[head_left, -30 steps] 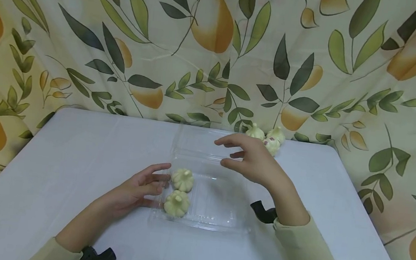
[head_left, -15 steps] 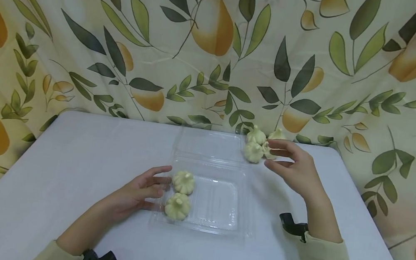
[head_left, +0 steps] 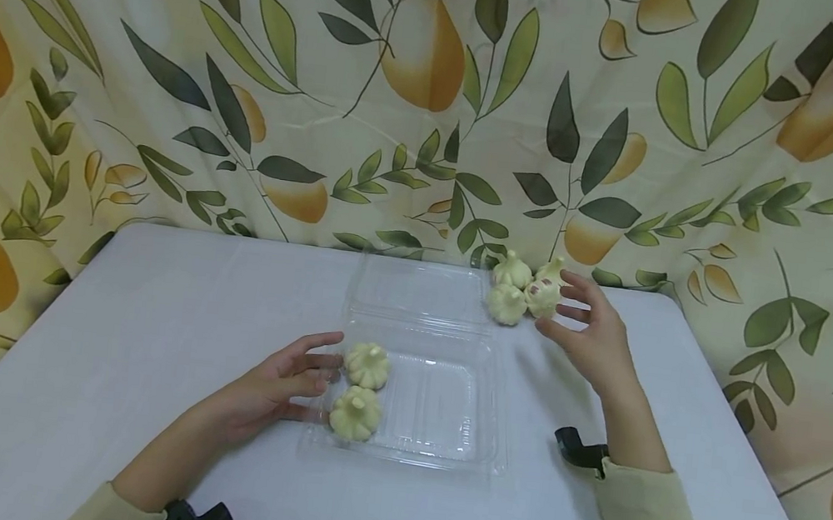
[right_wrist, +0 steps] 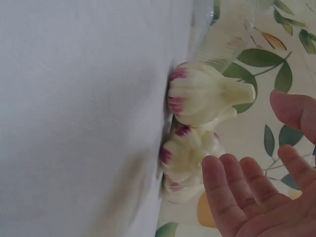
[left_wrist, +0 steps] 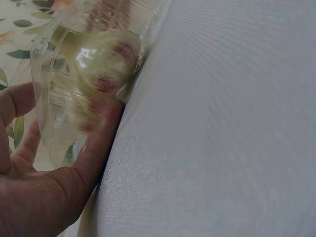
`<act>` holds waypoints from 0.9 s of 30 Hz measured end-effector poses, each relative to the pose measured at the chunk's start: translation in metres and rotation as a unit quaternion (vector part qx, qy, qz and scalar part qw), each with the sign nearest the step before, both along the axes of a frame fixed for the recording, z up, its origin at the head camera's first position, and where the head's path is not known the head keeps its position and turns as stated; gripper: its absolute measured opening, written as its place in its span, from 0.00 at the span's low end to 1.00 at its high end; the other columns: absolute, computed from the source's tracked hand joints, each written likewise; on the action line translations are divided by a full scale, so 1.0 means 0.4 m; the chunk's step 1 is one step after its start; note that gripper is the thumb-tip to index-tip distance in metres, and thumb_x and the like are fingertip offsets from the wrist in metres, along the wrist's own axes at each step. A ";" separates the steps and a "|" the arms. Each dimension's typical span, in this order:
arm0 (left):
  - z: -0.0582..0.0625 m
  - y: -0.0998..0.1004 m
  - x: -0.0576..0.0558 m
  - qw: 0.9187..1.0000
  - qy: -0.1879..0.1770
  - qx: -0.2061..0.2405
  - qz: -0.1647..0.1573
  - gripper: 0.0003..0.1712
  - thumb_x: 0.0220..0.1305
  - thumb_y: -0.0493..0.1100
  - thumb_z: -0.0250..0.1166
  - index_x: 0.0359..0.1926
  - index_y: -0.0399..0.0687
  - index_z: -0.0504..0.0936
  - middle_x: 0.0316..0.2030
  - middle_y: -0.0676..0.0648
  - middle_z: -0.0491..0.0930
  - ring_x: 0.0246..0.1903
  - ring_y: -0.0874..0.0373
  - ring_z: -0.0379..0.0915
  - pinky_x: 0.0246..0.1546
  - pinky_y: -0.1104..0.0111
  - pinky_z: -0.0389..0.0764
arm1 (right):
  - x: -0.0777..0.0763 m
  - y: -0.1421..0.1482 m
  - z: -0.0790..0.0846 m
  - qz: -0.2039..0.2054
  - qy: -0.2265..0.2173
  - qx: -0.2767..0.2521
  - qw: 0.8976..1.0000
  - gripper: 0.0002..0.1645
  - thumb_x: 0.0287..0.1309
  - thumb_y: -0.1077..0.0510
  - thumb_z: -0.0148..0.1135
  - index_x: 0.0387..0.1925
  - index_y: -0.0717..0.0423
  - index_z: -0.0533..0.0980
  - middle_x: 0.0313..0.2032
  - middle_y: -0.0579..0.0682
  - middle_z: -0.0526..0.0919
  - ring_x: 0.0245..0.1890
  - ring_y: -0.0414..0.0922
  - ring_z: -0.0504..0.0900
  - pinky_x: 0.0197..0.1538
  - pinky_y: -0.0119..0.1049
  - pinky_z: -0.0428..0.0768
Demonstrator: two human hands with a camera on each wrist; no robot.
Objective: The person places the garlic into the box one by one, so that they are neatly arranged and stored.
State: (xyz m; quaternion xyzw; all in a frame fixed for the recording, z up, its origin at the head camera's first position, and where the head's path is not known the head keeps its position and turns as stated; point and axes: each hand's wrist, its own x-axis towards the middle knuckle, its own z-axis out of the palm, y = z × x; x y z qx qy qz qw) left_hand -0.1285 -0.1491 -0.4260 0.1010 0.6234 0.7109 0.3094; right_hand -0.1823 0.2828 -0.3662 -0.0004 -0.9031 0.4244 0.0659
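Observation:
Two pale garlic bulbs [head_left: 355, 413] sit at the left side of a clear plastic container [head_left: 439, 413], whose lid [head_left: 417, 285] lies opened back. My left hand [head_left: 269, 384] rests against the container's left wall with fingers extended. In the left wrist view, a purple-marked bulb [left_wrist: 106, 61] shows through that wall, just beyond my fingers [left_wrist: 101, 143]. My right hand [head_left: 597, 336] is held with parted, relaxed fingers at the right of a cluster of garlic bulbs [head_left: 508, 304]. The right wrist view shows its palm side and nothing in its grasp, fingertips overlapping one bulb [right_wrist: 180, 163].
The garlic cluster stands at the far edge of the white-covered table [head_left: 194, 305], beside the lid's right corner. A leaf-and-fruit patterned curtain [head_left: 425, 169] hangs right behind that edge. Black wrist cameras [head_left: 579, 449] are strapped at both sleeves.
My right hand has moved right from over the lid to the garlic cluster, then slightly away from its front bulb. One more bulb shows in the cluster. My left hand stays in place.

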 end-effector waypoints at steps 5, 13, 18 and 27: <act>0.000 0.001 -0.004 1.000 0.000 0.003 -0.002 0.40 0.71 0.36 0.58 0.78 0.56 0.52 0.74 0.37 0.54 0.72 0.39 0.51 0.55 0.49 0.78 | -0.009 -0.003 -0.017 0.020 -0.028 -0.010 0.999 0.49 0.56 0.56 0.72 0.75 0.43 0.58 0.68 0.60 0.67 0.63 0.61 0.74 0.57 0.61 0.76; -0.003 0.002 -0.008 1.000 0.001 0.003 -0.001 0.40 0.71 0.36 0.57 0.78 0.55 0.52 0.74 0.37 0.53 0.73 0.38 0.51 0.55 0.49 0.78 | -0.016 0.007 -0.022 0.008 -0.033 -0.005 0.999 0.50 0.57 0.55 0.72 0.76 0.46 0.57 0.70 0.63 0.65 0.63 0.63 0.73 0.56 0.61 0.77; -0.003 0.005 -0.011 1.000 0.001 0.005 -0.006 0.40 0.71 0.36 0.57 0.78 0.55 0.51 0.74 0.37 0.53 0.72 0.39 0.51 0.55 0.49 0.78 | -0.015 0.019 -0.022 -0.010 -0.037 -0.014 0.999 0.50 0.56 0.55 0.73 0.76 0.46 0.57 0.71 0.62 0.63 0.66 0.64 0.70 0.57 0.61 0.77; -0.007 0.002 -0.010 1.000 0.002 0.007 -0.008 0.39 0.72 0.36 0.57 0.78 0.55 0.51 0.74 0.36 0.53 0.72 0.39 0.51 0.55 0.48 0.78 | -0.019 0.027 -0.022 -0.021 -0.047 -0.021 0.998 0.50 0.57 0.54 0.72 0.76 0.46 0.57 0.73 0.63 0.59 0.69 0.66 0.64 0.60 0.64 0.73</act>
